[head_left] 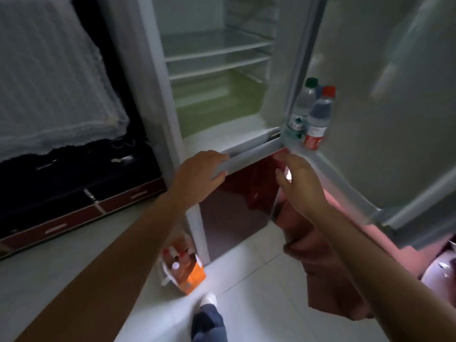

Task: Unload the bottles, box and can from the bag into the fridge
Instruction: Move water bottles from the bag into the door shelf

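Observation:
The fridge (158,77) stands open with bare glass shelves (214,48) and a green drawer (217,99). Its door (385,107) is swung out to the right. On the door's lower shelf stand a green-capped bottle (304,99) and a red-capped bottle (319,114). My left hand (202,174) grips the grey ledge (249,156) under the open compartment, fingers on top and thumb below. My right hand (301,186) reaches toward the door's bottom corner with fingers straight and holds nothing. On the floor below, a white bag (167,277) holds an orange box (195,275) and red-capped bottles (182,255).
The dark red lower fridge door (234,208) is closed. A reddish cloth (323,267) hangs under my right arm. A low dark cabinet (74,193) with a white cloth (54,82) on it stands at the left. My shoe (208,299) is on the pale tiled floor.

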Tool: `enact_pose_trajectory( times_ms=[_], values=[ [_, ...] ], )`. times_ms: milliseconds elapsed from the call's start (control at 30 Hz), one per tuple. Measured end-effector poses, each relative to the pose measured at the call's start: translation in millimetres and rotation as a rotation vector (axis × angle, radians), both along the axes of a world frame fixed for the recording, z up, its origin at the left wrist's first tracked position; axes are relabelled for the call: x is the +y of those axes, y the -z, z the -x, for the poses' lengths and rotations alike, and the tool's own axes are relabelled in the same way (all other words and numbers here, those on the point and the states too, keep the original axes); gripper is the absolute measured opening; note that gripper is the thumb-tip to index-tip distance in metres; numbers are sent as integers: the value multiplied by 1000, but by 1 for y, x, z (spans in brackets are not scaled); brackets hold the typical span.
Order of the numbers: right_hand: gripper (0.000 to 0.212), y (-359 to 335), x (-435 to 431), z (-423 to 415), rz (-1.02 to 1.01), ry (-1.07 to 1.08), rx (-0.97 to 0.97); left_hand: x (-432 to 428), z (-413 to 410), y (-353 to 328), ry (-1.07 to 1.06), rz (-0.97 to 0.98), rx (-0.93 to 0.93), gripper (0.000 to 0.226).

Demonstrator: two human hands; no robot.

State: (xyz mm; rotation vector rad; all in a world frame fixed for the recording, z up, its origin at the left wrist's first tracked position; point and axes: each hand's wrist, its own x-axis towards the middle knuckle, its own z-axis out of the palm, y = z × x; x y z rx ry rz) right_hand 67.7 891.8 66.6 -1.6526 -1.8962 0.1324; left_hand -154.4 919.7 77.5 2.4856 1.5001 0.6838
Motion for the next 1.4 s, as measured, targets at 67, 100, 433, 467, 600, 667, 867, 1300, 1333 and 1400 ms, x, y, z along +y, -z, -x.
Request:
enact_pose_trajectory(
  times_ms=[67, 100, 433, 467, 600, 667, 867, 1300, 1333, 1400],
  values=[
    [33, 14, -6, 25, 16, -94, -16, -23, 29, 12, -93, 21, 4, 40],
    [32, 20, -10, 37, 18, -137, -21, -33, 43, 17, -146, 45, 15, 39],
    [36, 59, -19, 136, 158, -357, -7, -88, 146, 59, -466, 182, 1, 39],
    [39, 64, -19, 143, 178, -371, 8, -92, 155, 65, -506, 194, -13, 40],
    [58, 91, -26, 168, 275, -392, 62, -106, 184, 97, -547, 275, -12, 41],
    [61, 104, -28, 176, 357, -386, 54, -106, 195, 113, -565, 293, -18, 40],
    [63, 147, -21, 194, 459, -332, 49, -93, 210, 166, -575, 374, -58, 38],
    [39, 336, 4, 210, 626, -268, 50, -63, 211, 371, -593, 513, -50, 41],
    [39, 355, 9, 213, 637, -265, 51, -59, 211, 391, -593, 520, -53, 41],
    [39, 394, 20, 219, 654, -246, 46, -49, 213, 430, -596, 514, -64, 41]
  ],
)
